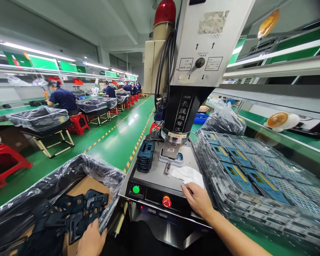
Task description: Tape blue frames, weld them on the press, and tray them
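My left hand is at the near edge of a plastic-lined bin, its fingers by the dark plastic frames inside; what it holds, if anything, is hidden. On the machine's metal table, my right hand pinches the near edge of a white cloth or paper. Above the table, the machine's metal horn stands over a light fixture with a blue part in it. A stack of dark teal frames rests left of the horn.
Stacked clear trays with teal parts stand at the right. A green button and a red button are on the front panel. Other people sit along a bench at the left.
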Demonstrator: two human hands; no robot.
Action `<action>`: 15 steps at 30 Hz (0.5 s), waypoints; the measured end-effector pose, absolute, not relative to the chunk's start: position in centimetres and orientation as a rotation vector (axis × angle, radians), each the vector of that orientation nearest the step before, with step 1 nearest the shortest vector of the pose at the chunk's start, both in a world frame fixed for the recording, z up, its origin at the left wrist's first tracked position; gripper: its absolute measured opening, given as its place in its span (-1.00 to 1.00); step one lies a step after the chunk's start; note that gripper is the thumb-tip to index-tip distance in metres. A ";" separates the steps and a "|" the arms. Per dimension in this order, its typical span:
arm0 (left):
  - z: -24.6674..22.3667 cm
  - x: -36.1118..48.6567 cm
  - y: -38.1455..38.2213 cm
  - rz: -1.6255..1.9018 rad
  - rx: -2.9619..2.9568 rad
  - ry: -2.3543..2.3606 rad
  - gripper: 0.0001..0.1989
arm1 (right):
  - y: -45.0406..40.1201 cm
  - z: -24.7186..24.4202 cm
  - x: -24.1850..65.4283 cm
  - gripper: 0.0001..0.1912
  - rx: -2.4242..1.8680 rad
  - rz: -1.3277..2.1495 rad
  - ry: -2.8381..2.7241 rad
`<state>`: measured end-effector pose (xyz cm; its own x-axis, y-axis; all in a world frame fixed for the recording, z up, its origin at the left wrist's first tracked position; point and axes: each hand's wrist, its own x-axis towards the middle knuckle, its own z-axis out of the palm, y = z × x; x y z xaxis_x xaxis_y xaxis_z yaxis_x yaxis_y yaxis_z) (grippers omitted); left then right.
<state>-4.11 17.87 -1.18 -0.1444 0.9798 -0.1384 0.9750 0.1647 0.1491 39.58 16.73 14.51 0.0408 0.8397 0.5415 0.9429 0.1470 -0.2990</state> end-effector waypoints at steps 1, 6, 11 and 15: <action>-1.4 -4.2 17.6 -0.001 1.902 2.217 -0.55 | 17.8 15.0 39.8 -0.60 -1.714 -0.194 -1.801; -1.4 -3.9 16.9 -0.018 1.914 2.226 -0.58 | 23.4 17.1 40.5 -0.70 -1.884 -0.138 -1.770; -2.1 -4.1 16.9 0.018 1.987 2.244 -0.55 | 27.2 17.8 40.8 -0.66 -2.094 -0.145 -1.802; -2.9 -4.3 16.8 0.056 2.031 2.254 -0.55 | 28.5 17.6 41.1 -0.65 -2.131 -0.153 -1.829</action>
